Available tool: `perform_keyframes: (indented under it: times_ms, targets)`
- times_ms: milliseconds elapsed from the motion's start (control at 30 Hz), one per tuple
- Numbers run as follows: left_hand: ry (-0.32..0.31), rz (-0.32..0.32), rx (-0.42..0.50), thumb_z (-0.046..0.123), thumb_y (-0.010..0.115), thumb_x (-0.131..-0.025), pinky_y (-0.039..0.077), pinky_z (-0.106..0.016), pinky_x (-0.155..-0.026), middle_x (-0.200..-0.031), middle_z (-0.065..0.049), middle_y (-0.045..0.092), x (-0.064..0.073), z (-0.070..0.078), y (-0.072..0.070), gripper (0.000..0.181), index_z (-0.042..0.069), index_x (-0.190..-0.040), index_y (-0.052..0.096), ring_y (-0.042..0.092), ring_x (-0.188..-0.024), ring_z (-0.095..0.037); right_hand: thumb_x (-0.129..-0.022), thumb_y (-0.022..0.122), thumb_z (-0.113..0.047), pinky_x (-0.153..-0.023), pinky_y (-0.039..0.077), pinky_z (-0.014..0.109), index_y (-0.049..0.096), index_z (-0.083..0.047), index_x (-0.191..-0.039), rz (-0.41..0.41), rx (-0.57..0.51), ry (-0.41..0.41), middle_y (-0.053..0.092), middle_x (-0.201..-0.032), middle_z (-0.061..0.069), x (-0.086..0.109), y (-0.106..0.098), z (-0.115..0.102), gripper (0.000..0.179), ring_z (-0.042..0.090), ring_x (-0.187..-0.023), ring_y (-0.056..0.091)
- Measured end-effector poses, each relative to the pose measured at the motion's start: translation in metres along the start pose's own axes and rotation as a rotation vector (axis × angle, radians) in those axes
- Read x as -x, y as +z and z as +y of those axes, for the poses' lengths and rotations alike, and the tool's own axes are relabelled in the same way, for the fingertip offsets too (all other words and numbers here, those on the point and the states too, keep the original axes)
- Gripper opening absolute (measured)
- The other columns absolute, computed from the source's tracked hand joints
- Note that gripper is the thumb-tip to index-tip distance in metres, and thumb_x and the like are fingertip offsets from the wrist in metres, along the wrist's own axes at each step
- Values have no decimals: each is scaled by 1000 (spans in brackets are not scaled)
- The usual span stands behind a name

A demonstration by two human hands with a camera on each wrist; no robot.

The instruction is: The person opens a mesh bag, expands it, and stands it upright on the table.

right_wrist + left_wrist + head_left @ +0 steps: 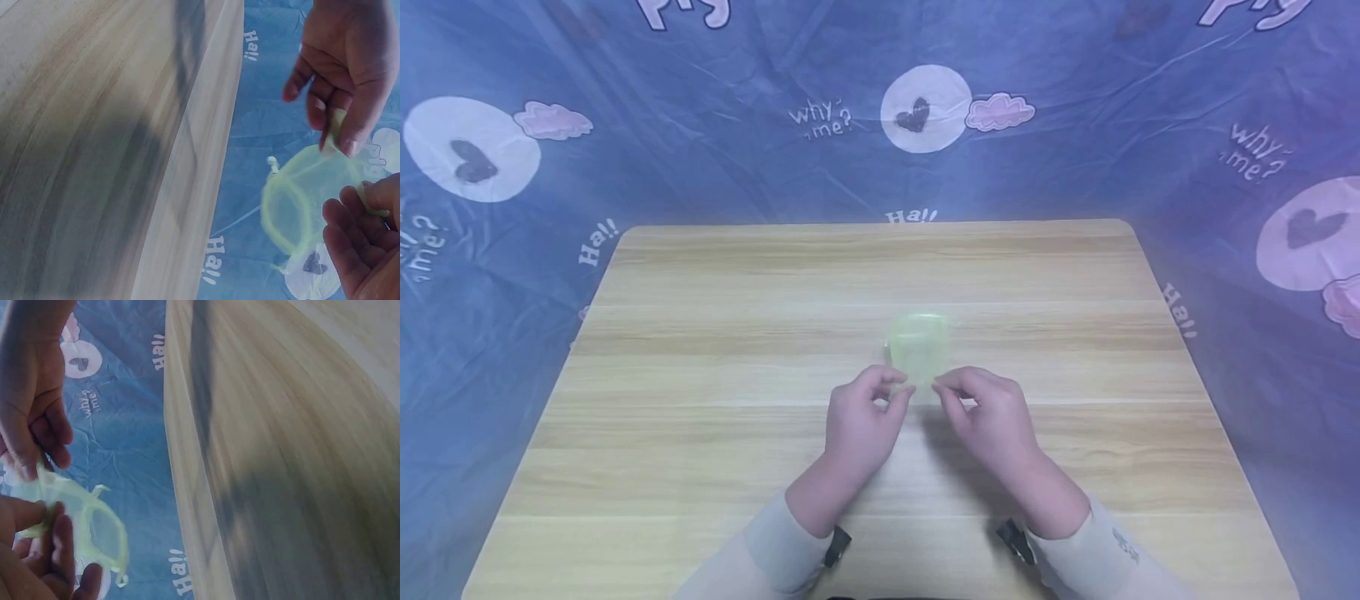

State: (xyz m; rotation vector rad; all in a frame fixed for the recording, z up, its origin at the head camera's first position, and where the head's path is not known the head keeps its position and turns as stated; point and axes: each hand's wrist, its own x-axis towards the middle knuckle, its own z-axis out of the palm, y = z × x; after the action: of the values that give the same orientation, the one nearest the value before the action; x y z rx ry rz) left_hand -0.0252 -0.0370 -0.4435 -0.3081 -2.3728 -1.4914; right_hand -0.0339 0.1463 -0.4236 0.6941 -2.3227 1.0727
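Observation:
A small sheer pale-green pouch (pixel 919 346) hangs between my two hands above the table. My left hand (pixel 861 423) pinches its near edge on the left between thumb and fingers. Opposite it, my right hand (pixel 996 417) pinches the same edge on the right, a short gap away. In the left wrist view the pouch (pixel 103 531) spreads out beyond the fingers, with a rounded open ring at its far end. The right wrist view shows this ring on the pouch (pixel 284 212) too, with a small pale bead (pixel 272 164) at its side.
The wood-grain table (pixel 700 358) lies under both forearms, its rounded far corners against a blue printed cloth (pixel 737 167) that rises behind and along both sides. Dark straps (pixel 1017 542) show at the sleeve cuffs.

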Motion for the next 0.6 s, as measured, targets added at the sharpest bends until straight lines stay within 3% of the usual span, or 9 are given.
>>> perform_keyframes:
  times_ms: [67,133,267,433,600]
  targets:
    - [95,62,-38,1,83,-84,49,-14,-51,-77,-5,76,0,-2,1,14,4,-96,75,72,-61,-15,-76,82,14,-65,63,32,73,1,-89,22,-6,-22,78,-83,14,0,1,0,21,26,-71,77]
    - [182,106,-63,-1,81,-82,44,-14,-46,-73,-5,74,0,-4,2,14,3,-94,74,68,-54,-14,-77,79,13,-62,63,34,70,1,-90,38,-13,-38,77,-83,15,1,2,0,20,28,-70,77]
    - [296,178,-133,0,77,-80,43,-19,-46,-64,0,70,0,-8,4,14,4,-92,71,62,-51,-13,-78,74,8,-56,62,34,66,0,-88,74,-18,-62,76,-80,16,3,5,1,15,31,-66,76]
    - [343,210,-205,2,74,-78,47,-30,-47,-59,1,67,0,-7,4,14,4,-91,67,57,-47,-13,-75,73,4,-51,60,34,63,-4,-80,128,19,-70,74,-70,10,4,7,2,13,25,-58,72]
    - [359,210,-248,1,72,-79,52,-34,-53,-67,-3,71,-1,-5,0,10,5,-87,68,64,-52,-14,-77,72,5,-53,61,38,64,-3,-86,89,60,-30,75,-73,9,5,4,1,14,23,-58,72]
